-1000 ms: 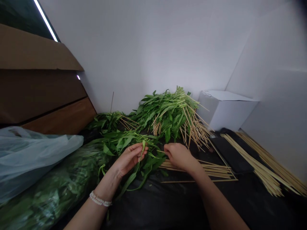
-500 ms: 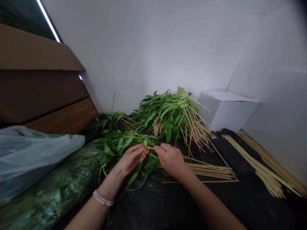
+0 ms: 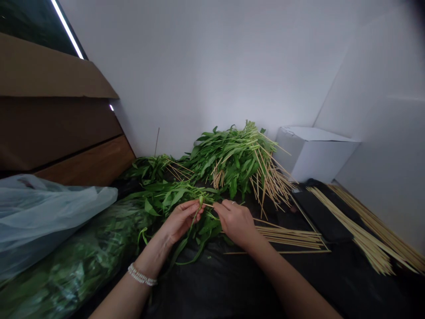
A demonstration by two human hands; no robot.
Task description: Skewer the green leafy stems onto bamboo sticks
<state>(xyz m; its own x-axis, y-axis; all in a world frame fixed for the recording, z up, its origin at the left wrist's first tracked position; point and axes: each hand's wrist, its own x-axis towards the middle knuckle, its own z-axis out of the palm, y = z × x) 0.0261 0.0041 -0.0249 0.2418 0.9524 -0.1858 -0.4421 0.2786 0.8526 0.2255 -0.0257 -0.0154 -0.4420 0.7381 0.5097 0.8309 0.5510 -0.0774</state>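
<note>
My left hand (image 3: 184,218) pinches a folded green stem of leafy greens (image 3: 201,200) between thumb and fingertips, its long leaves hanging below. My right hand (image 3: 236,221) grips a thin bamboo skewer (image 3: 208,205), whose tip meets the stem at my left fingertips. Whether the tip has pierced the stem I cannot tell. Loose leafy greens (image 3: 174,195) lie just beyond my left hand. Several more skewers (image 3: 288,237) lie on the black surface by my right wrist.
Greens threaded on skewers form a tall pile (image 3: 229,155) against the wall. A clear bag of greens (image 3: 89,257) and a whitish plastic bag (image 3: 49,212) lie left. At right are a white box (image 3: 312,150), a black case (image 3: 323,215) and bundled sticks (image 3: 358,230).
Both hands stay nearly in place, still holding the stem and the skewer together. Only slight shifts of the fingers and the stem show.
</note>
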